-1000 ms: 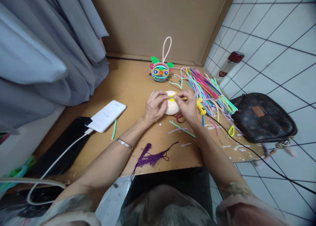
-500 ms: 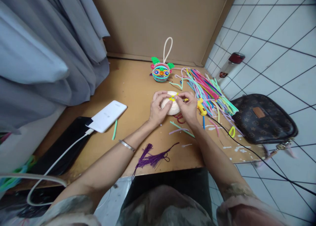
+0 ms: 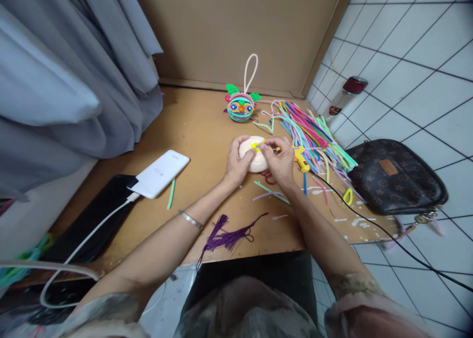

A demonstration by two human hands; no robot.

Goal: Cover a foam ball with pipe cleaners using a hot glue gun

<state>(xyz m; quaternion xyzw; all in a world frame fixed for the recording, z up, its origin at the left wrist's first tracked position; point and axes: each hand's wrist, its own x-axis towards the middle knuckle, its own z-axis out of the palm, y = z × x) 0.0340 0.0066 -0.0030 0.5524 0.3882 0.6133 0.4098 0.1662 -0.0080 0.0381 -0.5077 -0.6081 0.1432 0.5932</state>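
A round cream-coloured piece (image 3: 254, 164) is held between my hands above the middle of the table. On its top lies a coiled yellow strip (image 3: 255, 146). My left hand (image 3: 238, 161) grips the piece's left side, its thumb on top near the yellow coil. My right hand (image 3: 280, 156) is closed at the right, thumb and forefinger pinching the yellow strip near the coil's edge. Just right of that hand lies a yellow glue gun (image 3: 302, 160). Red-handled scissors (image 3: 271, 178) are partly hidden under my right hand.
Behind stands a colourful lion-head ornament (image 3: 241, 107). Fuzzy stems (image 3: 306, 128) lie at the right, beside a brown bag (image 3: 397, 178) and a bottle (image 3: 344, 99). A purple tassel (image 3: 227, 238) is at the front, a white power bank (image 3: 160, 174) at the left, on the table (image 3: 207, 126).
My left fingers have drawn back from the top of the cream piece to its left side. More of the yellow coil shows now.
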